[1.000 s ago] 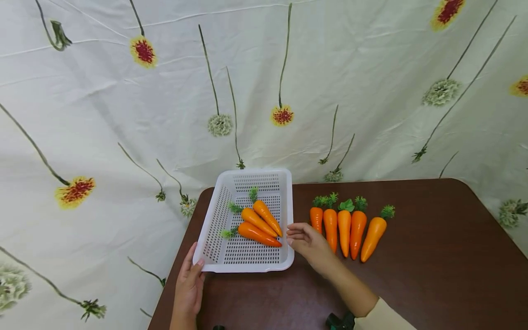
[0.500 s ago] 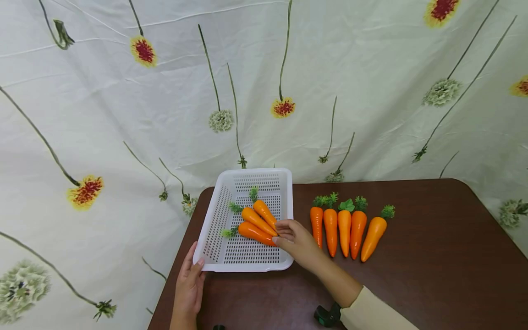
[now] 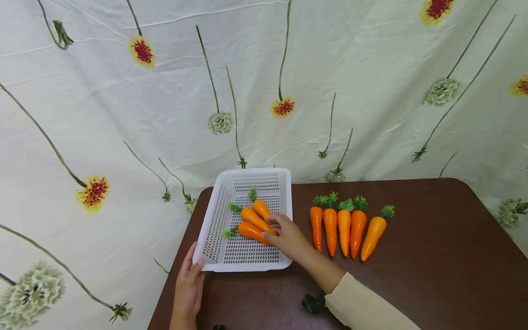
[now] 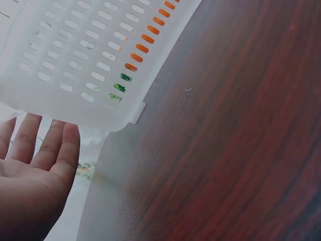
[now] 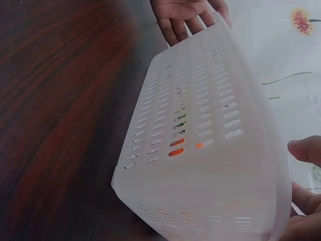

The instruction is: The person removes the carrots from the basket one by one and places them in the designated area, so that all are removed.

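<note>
A white perforated plastic basket (image 3: 288, 197) stands at the table's left side with three orange toy carrots inside: a lower one (image 3: 250, 231), a middle one (image 3: 255, 218) and an upper one (image 3: 261, 207). My left hand (image 3: 189, 286) grips its near left corner, thumb on the rim and fingers beneath. Over the near right part of the basket, my right hand (image 3: 288, 238) reaches in with bent fingers and covers the carrots' tips. Its thumb (image 5: 305, 149) and fingers stand apart in the right wrist view; contact with a carrot cannot be made out.
Right of the basket, several more toy carrots (image 3: 344, 229) with green tops lie side by side on the dark brown table (image 3: 445, 238). A small black object (image 3: 312, 303) is by the right sleeve. A flower-patterned cloth (image 3: 371, 68) hangs behind the table.
My right hand has moved left from beside the basket's right rim to over the carrots inside. My left hand, the basket and the carrots stay where they were.
</note>
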{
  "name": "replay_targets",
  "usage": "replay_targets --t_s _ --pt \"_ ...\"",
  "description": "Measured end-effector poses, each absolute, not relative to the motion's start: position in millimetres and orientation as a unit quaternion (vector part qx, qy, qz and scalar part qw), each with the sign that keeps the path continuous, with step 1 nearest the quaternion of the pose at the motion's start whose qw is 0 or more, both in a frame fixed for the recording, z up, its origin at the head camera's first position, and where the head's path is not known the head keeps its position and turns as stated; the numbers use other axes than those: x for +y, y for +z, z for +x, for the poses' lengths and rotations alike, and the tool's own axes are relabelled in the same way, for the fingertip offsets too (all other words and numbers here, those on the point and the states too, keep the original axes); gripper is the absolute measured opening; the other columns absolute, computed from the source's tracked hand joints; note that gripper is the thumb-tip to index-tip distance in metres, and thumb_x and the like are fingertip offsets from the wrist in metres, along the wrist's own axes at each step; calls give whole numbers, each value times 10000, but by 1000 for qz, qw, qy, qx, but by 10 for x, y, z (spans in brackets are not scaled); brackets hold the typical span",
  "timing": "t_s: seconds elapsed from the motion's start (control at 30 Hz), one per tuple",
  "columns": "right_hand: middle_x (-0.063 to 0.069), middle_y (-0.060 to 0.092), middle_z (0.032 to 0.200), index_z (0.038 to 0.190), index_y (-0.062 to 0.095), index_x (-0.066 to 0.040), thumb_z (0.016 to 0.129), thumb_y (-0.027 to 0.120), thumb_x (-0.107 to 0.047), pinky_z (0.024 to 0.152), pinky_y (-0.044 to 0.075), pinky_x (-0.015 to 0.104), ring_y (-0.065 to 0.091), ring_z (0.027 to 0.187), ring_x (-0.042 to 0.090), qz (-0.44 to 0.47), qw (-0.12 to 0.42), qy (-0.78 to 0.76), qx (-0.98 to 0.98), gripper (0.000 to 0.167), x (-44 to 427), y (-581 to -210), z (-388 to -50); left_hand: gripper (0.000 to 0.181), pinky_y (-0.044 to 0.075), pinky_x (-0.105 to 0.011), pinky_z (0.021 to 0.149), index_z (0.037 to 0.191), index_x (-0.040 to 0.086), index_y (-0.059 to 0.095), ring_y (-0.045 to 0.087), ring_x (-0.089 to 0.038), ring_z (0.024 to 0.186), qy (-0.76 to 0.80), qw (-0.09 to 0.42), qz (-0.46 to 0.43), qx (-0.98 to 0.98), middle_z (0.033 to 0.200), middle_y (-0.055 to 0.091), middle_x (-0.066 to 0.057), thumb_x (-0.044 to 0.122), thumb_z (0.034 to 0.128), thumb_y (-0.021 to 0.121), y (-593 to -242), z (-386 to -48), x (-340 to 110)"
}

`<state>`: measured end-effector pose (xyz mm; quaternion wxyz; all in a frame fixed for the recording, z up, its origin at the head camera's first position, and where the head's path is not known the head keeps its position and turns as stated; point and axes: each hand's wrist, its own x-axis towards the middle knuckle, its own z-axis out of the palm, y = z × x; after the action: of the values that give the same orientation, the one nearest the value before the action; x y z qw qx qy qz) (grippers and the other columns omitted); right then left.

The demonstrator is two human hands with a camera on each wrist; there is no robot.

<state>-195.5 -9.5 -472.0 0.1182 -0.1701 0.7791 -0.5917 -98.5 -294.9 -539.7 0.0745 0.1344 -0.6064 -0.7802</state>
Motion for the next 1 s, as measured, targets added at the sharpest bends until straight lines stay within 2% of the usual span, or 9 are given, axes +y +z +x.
replay_targets --t_s 0.23,0.4,0.7,1.0 --pt "165 578 1319 1343 570 13 949 696 -176 1077 479 477 601 1238 339 -170 123 -559 802 455 -191 -4702 -2030 576 501 -172 972 1604 192 289 583 -16 1267 -778 72 137 -609 1459 496 117 170 1068 499 -5364 -982 -2957" --pt "222 582 1348 1356 548 45 951 705 -187 1082 458 532 584 1248 391 -174 144 -576 785 493 -257 -4695 -2075 575 501 -167 968 1603 197 295 586 -4 1255 -775 73 142 -611 1452 499 124 175 1067 503 -5345 -985 -2949" --pt "237 603 1328 1353 542 51 931 736 -182 1078 468 504 594 1231 376 -161 161 -593 772 520 -385 -4721 -2154 569 499 -170 967 1600 197 304 591 -5 1250 -771 76 138 -617 1441 516 139 177 1067 504 -5360 -990 -2939" --pt "180 624 1307 1350 568 14 883 795 -257 1067 483 465 607 1202 312 -165 171 -551 800 586 -524 -4800 -2217 577 502 -176 966 1603 146 283 598 -20 1249 -773 81 130 -616 1423 538 133 161 1068 499 -5364 -997 -2948"
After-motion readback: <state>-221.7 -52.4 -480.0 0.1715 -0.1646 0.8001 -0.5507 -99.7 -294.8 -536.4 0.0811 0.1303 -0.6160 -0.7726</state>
